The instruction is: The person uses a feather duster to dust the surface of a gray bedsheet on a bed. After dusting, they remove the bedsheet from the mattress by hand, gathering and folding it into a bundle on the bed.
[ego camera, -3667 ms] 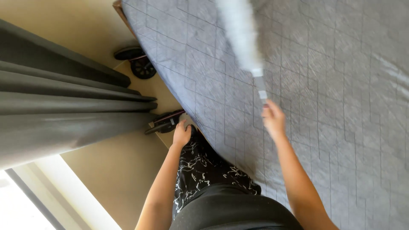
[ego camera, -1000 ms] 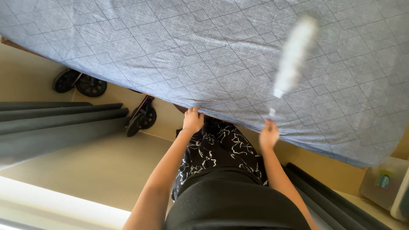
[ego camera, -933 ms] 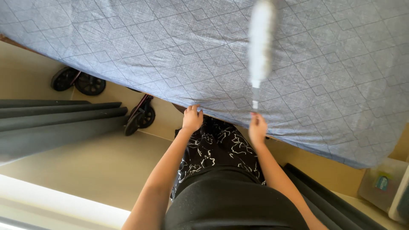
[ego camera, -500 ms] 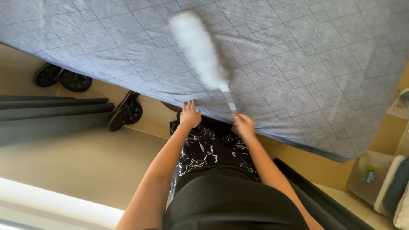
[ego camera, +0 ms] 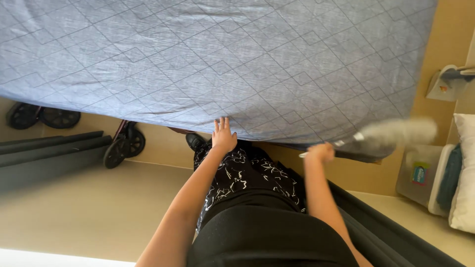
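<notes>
The right hand (ego camera: 320, 151) is closed around the thin handle of a duster (ego camera: 391, 134), at the near edge of the bed (ego camera: 208, 64). From the fist the duster runs out to the person's right, its long axis lying almost along that edge and rising only slightly, with the fluffy head pointing toward the bed's right corner. The head is a pale grey-white plume, blurred, joined to the handle by a small light collar; a short pale stub of the handle sticks out of the fist on the other side. The left hand (ego camera: 223, 136) lies flat with fingers spread on the same edge of the bed, holding nothing. The bed wears a blue-grey quilted cover stitched in diamonds. Beyond its right corner stands a clear plastic bin (ego camera: 419, 174), and beside its left part small black wheels (ego camera: 123, 146) rest on the tan floor (ego camera: 89, 207).
</notes>
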